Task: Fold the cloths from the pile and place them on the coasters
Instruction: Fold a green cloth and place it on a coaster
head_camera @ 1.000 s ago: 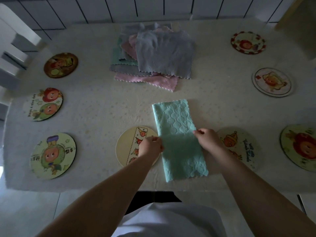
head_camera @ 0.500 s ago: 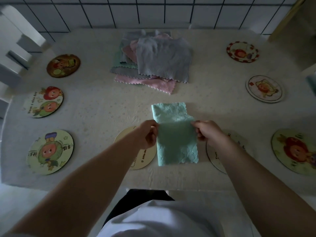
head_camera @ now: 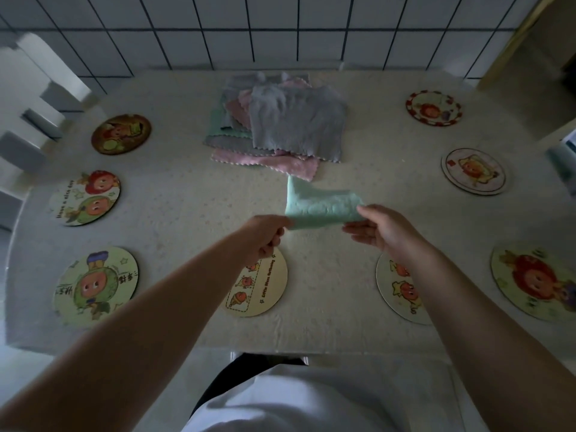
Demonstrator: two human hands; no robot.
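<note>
Dim, flat light, soft blur, edges warped

Tabletop, tiled wall and chair

A pale speckled covering is spread over the tabletop [head_camera: 174,213], and its near edge is seen hanging down slightly. Behind the far edge a wall of white tiles [head_camera: 274,29] with dark grout lines is seen. At the far left corner a white chair [head_camera: 34,98] with grey gaps between its slats is placed. Beyond the far right corner a yellowish-edged panel [head_camera: 530,45] is partly shown.
</note>
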